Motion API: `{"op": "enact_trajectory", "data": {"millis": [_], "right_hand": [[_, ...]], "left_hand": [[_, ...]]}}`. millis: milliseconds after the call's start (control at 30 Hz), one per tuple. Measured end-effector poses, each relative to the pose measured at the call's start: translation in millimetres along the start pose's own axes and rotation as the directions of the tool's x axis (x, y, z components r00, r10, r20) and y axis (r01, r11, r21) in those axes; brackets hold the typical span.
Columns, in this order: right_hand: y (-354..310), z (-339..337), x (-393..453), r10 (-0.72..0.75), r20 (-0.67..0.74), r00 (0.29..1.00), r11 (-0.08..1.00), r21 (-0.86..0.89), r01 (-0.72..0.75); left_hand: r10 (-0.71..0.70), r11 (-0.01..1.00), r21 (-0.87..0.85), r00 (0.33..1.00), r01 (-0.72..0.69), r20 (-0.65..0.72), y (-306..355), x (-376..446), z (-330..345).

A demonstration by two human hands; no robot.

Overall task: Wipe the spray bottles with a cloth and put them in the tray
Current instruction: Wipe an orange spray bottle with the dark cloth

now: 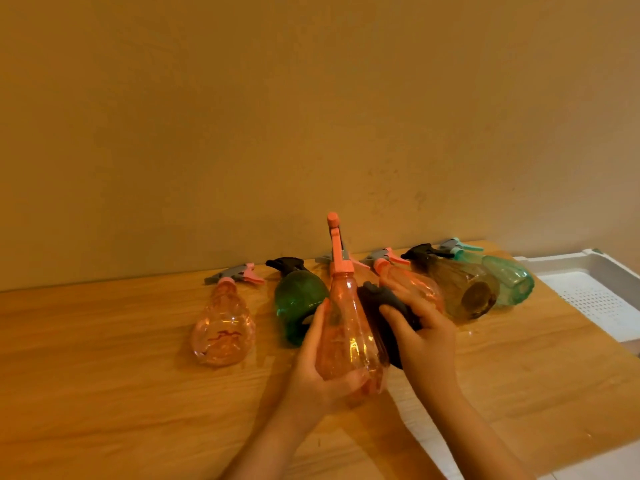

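A clear orange plastic spray bottle (348, 327) is held nearly upright above the wooden bench (104, 358), the left hand (320, 372) curled round its base. The right hand (420, 332) clutches a dark cloth (375, 299) against the bottle's side. Other spray bottles lie behind, and a white perforated plastic tray (595, 292) sits at the bench's right end.

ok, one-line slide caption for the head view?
Left hand holds a clear orange plastic spray bottle while right hand presses a dark cloth against it; white perforated tray empty.

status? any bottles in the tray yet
Done: nothing visible; the white tray shows no bottle in its visible part. In hand: left hand holds a pink spray bottle; right hand presses a dark cloth against it. Left: five bottles lying on the wooden table.
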State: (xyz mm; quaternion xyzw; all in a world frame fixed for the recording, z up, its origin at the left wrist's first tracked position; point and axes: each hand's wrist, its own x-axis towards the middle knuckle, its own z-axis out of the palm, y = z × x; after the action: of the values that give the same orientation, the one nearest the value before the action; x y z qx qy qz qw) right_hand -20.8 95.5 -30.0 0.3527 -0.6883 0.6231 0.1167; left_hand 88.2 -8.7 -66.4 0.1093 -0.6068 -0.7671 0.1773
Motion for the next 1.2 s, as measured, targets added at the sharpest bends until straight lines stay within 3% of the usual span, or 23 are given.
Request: {"op": "enact_trajectory", "data": {"millis": [233, 533, 867, 1033, 1200], "right_hand": [[-4, -3, 27, -0.065, 0.093, 0.994, 0.98, -0.182, 0.081], [-2, 3, 14, -0.242, 0.113, 0.964, 0.934, -0.243, 0.263], [-9, 7, 8, -0.329, -0.029, 0.944, 0.891, -0.341, 0.3], [-1, 2, 25, -0.275, 0.102, 0.956, 0.844, -0.451, 0.291], [-4, 3, 22, -0.199, 0.197, 0.96, 0.892, -0.371, 0.26]], "left_hand": [[0.001, 1.0, -0.011, 1.0, 0.0, 0.021, -2, -1, 5], [0.006, 1.0, 0.015, 1.0, -0.006, 0.018, -5, -2, 7], [-0.008, 1.0, 0.011, 1.0, 0.008, 0.03, -3, -4, 6], [-0.01, 1.0, 0.005, 0.999, 0.01, 0.049, -1, -3, 7], [-0.006, 1.0, -0.01, 1.0, 0.006, 0.023, -4, -3, 5]]}}
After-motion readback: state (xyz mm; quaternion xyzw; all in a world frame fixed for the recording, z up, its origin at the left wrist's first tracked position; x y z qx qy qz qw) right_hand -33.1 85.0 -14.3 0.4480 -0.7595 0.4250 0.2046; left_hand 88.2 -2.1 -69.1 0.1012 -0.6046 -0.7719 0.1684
